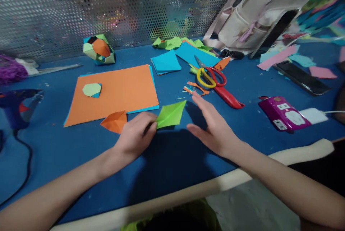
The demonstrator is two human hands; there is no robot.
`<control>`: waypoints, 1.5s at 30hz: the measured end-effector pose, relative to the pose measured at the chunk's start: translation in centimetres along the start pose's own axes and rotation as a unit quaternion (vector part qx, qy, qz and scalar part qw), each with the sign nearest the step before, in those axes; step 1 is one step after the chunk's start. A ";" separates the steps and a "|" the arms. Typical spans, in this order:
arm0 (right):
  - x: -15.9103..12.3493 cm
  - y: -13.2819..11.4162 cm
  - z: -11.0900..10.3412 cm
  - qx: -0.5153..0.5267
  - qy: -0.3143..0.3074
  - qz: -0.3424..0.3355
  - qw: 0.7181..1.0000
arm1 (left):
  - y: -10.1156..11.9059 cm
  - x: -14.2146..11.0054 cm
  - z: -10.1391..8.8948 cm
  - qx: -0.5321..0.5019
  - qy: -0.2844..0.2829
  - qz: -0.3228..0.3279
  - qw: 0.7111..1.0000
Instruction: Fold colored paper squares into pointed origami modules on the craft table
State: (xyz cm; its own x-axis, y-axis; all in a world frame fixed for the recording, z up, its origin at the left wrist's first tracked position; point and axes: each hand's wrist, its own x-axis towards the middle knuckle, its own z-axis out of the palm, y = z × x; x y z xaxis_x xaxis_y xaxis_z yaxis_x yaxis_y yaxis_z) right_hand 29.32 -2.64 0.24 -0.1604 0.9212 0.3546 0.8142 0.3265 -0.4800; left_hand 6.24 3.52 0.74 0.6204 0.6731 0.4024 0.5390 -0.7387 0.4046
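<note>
Pinched by one corner, a creased green square of paper [172, 114] is in my left hand [138, 134], raised slightly over the blue table. My right hand [214, 126] is to the right of the paper, apart from it, with thumb and fingers spread and nothing in them. Just left of my left hand lies a folded orange paper piece [115, 121], partly behind the knuckles. Behind it rests a large orange sheet [126, 87] on top of blue paper, with a small pale green folded piece [92, 89] on it.
Scissors [207, 74] with red and yellow handles lie beside a red cutter [228, 97] and paper scraps. Blue squares [165, 62] and a paper ball [99, 49] sit further back. A glue gun [16, 107] is left; a purple power strip [284, 113] and phone [302, 77] are right.
</note>
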 end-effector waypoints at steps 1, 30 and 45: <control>0.0 0.1 0.0 0.045 0.005 0.032 0.998 | 0.2 0.1 -0.2 -0.011 -0.001 -0.035 0.999; 1.7 -0.7 0.5 0.066 -0.122 0.136 0.981 | 0.5 0.7 0.2 -0.134 -0.056 -0.230 0.962; 0.4 1.1 1.1 0.035 -0.085 -0.123 0.988 | -1.1 -0.2 0.2 -0.006 -0.055 -0.050 0.997</control>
State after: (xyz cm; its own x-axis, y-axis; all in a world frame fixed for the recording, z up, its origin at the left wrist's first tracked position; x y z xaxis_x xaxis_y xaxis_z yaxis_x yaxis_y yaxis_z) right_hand 29.49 -1.69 -1.02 -0.4459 0.8320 0.3301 0.6985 0.5541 -0.4529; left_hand 5.67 4.20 0.02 0.6236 0.7347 0.2670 0.5951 -0.6676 0.4474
